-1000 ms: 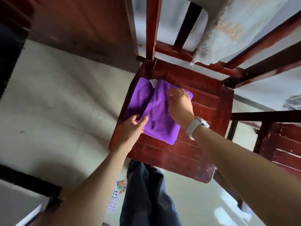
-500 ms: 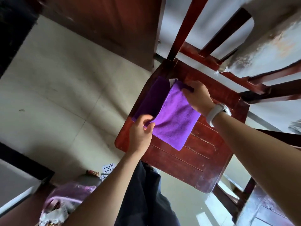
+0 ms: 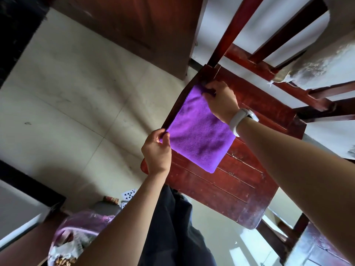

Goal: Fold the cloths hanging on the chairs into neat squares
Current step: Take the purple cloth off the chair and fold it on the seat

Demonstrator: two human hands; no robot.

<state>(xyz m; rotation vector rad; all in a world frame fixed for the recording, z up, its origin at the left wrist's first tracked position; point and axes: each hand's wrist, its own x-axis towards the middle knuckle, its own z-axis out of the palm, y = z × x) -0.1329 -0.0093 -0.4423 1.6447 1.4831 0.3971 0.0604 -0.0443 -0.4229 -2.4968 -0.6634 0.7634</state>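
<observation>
Purple cloth (image 3: 199, 131), folded into a flat, roughly square shape, lies on the seat of a dark red wooden chair (image 3: 240, 189), along the seat's left edge. Seen from above, both hands grip it at two corners. The left hand (image 3: 157, 148) pinches the near left corner between thumb and fingers, right at the seat edge. The right hand (image 3: 221, 100) has its fingers curled on the far corner, close to the chair's back post; a white wristband (image 3: 240, 120) sits on that wrist. The hands are well apart, with the cloth's left edge running straight between them. A pale, worn cloth (image 3: 322, 62) hangs over the chair back at upper right. Below the arms are dark trousers (image 3: 172, 227). On the pale tiled floor (image 3: 76, 112) lie playing cards (image 3: 129, 194), and a pink plastic bag (image 3: 80, 227) sits at lower left.
</observation>
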